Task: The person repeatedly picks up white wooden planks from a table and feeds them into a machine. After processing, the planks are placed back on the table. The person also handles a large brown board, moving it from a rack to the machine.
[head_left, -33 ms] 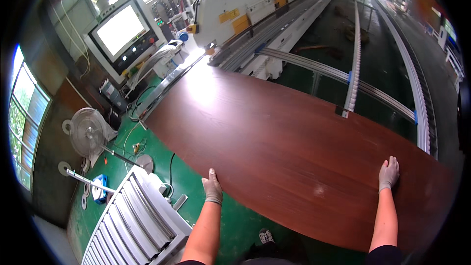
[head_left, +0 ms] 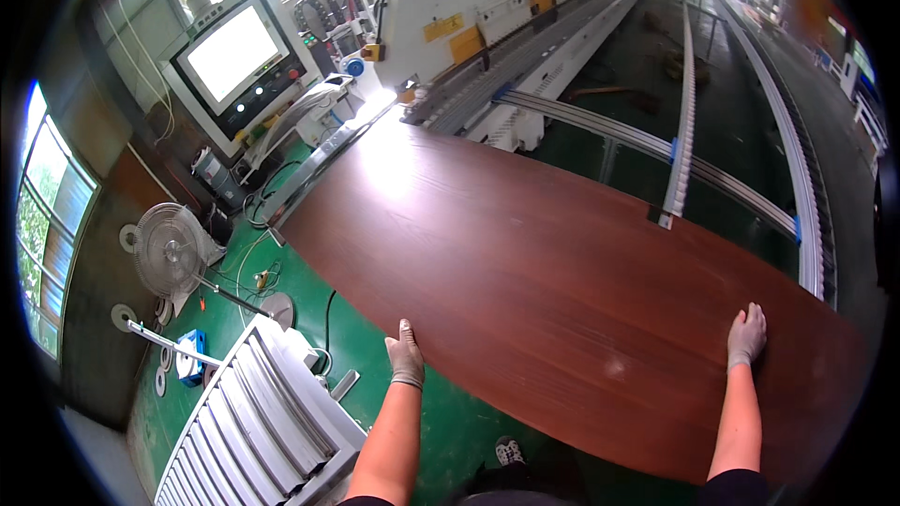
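Observation:
A large dark reddish-brown wood-grain panel (head_left: 525,281) lies in front of me, its far side against the machine's rail frame. My left hand (head_left: 405,356), in a pale glove, is closed on its near left edge, thumb up and the other fingers mostly hidden by the edge. Towards the panel's right end, my right hand (head_left: 746,334), also gloved, lies on the top face. Its fingers point away from me and stretch out close together, with nothing in them.
A long white machine (head_left: 506,19) runs into the distance beside metal rails (head_left: 684,112). A control screen (head_left: 234,54) stands at the upper left. On the green floor are a fan (head_left: 169,248), loose cables and a grey roller conveyor (head_left: 253,422).

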A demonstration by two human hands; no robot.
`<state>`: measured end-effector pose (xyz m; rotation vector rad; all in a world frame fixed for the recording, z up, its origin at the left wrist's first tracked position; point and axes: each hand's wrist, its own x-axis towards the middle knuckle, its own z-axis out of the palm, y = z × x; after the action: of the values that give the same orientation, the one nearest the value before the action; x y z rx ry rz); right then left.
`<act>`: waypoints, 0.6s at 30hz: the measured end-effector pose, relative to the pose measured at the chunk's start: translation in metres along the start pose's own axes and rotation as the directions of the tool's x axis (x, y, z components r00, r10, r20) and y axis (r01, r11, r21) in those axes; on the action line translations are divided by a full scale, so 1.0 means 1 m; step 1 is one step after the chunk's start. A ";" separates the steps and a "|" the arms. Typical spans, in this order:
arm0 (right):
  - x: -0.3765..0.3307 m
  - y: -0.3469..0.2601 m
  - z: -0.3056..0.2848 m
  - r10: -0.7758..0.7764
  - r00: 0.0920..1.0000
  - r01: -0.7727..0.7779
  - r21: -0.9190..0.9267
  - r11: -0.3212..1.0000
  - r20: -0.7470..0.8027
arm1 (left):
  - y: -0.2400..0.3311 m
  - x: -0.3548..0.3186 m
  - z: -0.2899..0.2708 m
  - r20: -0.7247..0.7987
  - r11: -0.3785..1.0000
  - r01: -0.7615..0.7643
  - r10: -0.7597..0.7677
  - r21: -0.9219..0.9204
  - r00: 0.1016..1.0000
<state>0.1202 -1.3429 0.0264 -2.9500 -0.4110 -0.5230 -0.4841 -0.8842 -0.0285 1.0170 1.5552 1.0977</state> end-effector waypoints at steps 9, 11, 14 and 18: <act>0.031 -0.013 0.025 0.070 0.996 -0.070 0.013 0.997 0.046 | 0.018 0.159 -0.036 -0.081 0.972 -0.149 0.165 0.179 0.983; 0.036 -0.006 0.018 0.143 0.986 -0.140 -0.040 0.989 0.084 | 0.042 0.162 -0.025 -0.016 0.921 -0.216 0.234 0.325 0.972; 0.037 0.004 0.030 0.293 0.950 -0.281 -0.111 0.953 0.105 | 0.081 0.181 -0.012 -0.070 0.638 -0.174 0.337 0.750 0.939; 0.013 -0.033 0.029 0.350 0.931 -0.332 -0.160 0.930 0.102 | 0.098 0.240 -0.038 -0.019 0.398 -0.098 0.279 0.912 0.960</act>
<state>0.1322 -1.3032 0.0059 -3.1003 0.1395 -0.3299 -0.5612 -0.6380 0.0175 1.9100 2.2987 0.3628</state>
